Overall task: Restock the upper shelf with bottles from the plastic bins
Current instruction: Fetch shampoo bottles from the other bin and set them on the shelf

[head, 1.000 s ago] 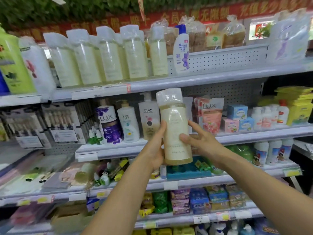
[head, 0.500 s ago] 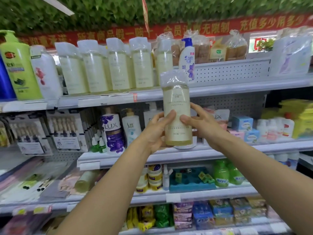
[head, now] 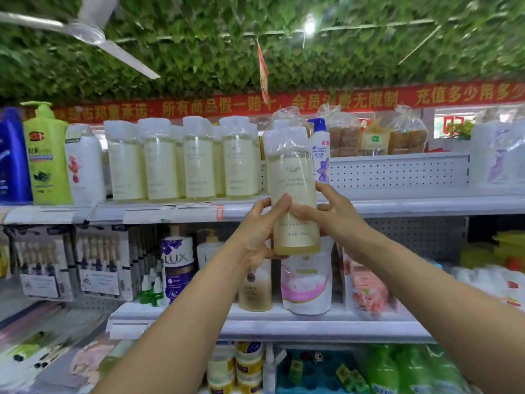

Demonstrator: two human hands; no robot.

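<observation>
Pale-yellow liquid fills the clear plastic-wrapped bottle (head: 294, 194), which is held upright in front of the upper shelf (head: 397, 207), its base below the shelf's front edge and its wrapped cap level with the stocked goods. Left hand (head: 255, 237) grips the bottle's lower left side, thumb laid across the label and fingers curled under toward the base. Right hand (head: 336, 214) grips the right side, thumb on the front of the label and fingers wrapped round behind. Both holds are firm on the bottle; neither hand is free. On the upper shelf, a row of matching wrapped bottles (head: 181, 160) stands to the left of the held one, with a white bottle with red flower (head: 83, 166), a green pump bottle (head: 47, 155) and a blue bottle (head: 11, 157) further left. A white and blue shampoo bottle (head: 321, 152) stands just behind and right of the held bottle. The shelf surface right of that is bare up to a white pack (head: 497, 155) at the far right. On the shelf below stand a purple LUX bottle (head: 177, 268) and a pink refill pouch (head: 308, 282). No plastic bins can be made out.
</observation>
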